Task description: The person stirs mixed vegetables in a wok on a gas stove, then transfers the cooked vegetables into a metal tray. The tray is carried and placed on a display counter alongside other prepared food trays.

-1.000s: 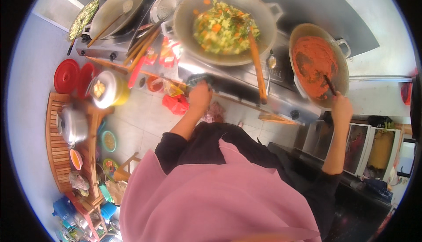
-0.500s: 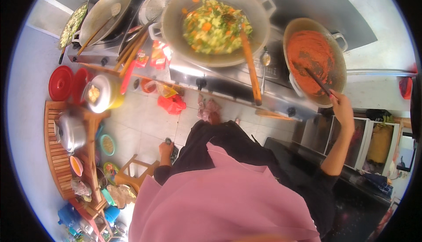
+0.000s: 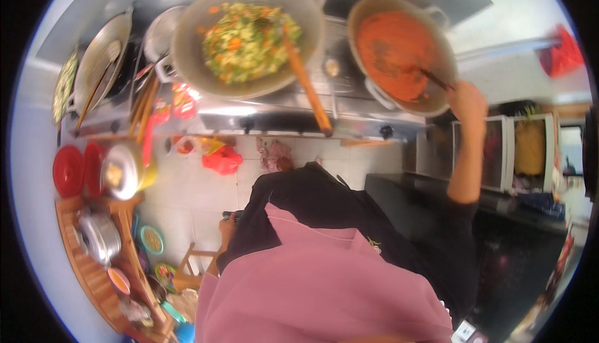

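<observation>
My right hand (image 3: 468,103) is closed round the dark handle of a spatula (image 3: 437,80). Its working end is sunk in thick red-orange chili paste (image 3: 396,47), which covers the bottom of the right-hand wok (image 3: 450,62). The hand is just beyond the wok's right rim. Low beside my dark clothing, my left hand (image 3: 227,227) is closed on a small dark thing, too blurred to name. Left of the paste, a larger wok (image 3: 187,37) holds chopped vegetables (image 3: 240,43), with a wooden-handled turner (image 3: 306,84) resting in it.
A spoon (image 3: 332,84) lies on the steel stove (image 3: 287,103) between the woks. Farther left are another wok (image 3: 93,72), wooden handles (image 3: 143,109) and red packets (image 3: 183,100). A lidded pot (image 3: 121,171) and a wooden bench (image 3: 81,268) stand left; a black counter (image 3: 511,256) is at right.
The view has turned, so the stove sits farther left. My right hand has moved rightward relative to the paste wok, drawing the spatula through the paste. My left hand remains low at my side.
</observation>
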Demonstrator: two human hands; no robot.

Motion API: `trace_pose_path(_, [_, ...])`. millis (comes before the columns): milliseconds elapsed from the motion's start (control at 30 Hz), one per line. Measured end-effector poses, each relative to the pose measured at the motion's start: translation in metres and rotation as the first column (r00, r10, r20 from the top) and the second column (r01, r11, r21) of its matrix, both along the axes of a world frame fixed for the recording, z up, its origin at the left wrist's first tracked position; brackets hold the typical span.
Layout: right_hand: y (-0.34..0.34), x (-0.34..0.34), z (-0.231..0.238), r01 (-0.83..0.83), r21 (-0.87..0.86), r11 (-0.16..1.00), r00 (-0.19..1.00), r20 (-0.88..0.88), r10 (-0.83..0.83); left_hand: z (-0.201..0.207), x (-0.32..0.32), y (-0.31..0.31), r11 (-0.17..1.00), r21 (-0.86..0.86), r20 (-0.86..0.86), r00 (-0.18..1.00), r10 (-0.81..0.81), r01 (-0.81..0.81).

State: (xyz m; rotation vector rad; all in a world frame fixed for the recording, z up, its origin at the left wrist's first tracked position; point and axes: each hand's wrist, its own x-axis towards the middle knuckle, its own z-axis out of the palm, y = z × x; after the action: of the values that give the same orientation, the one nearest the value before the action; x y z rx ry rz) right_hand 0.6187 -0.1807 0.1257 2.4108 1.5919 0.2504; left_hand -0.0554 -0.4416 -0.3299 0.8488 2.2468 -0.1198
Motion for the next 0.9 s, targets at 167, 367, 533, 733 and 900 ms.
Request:
trace_pose_path(167, [-0.004, -0.004, -0.002, -0.131, 0.083, 0.988, 0.952, -0.267, 0.148, 0.007, -0.009, 0.052, 0.992, -0.008, 0.034, 0.991, -0.126, 0.126])
trace_pose_path(367, [-0.003, 0.005, -0.027, 0.099, 0.047, 0.994, 0.989, -0.112, -0.093, 0.003, -0.008, 0.060, 0.991, 0.103, 0.025, 0.996, -0.089, 0.086])
trace_pose_path(533, [0.003, -0.004, -0.047, -0.205, 0.267, 0.942, 0.909, -0.304, 0.284, 0.013, -0.007, 0.052, 0.998, 0.003, 0.077, 0.995, -0.060, 0.060])
trace_pose_path(733, [-0.031, 0.037, 0.007, 0.002, -0.063, 0.998, 0.984, -0.176, -0.013, 0.028, -0.018, 0.015, 0.997, -0.018, 0.064, 0.995, 0.079, -0.078])
trace_pose_path(900, [0.002, -0.018, -0.037, -0.082, 0.121, 0.989, 0.974, -0.199, 0.105, 0.033, -0.028, -0.024, 0.985, -0.166, 0.149, 0.986, 0.079, -0.054])
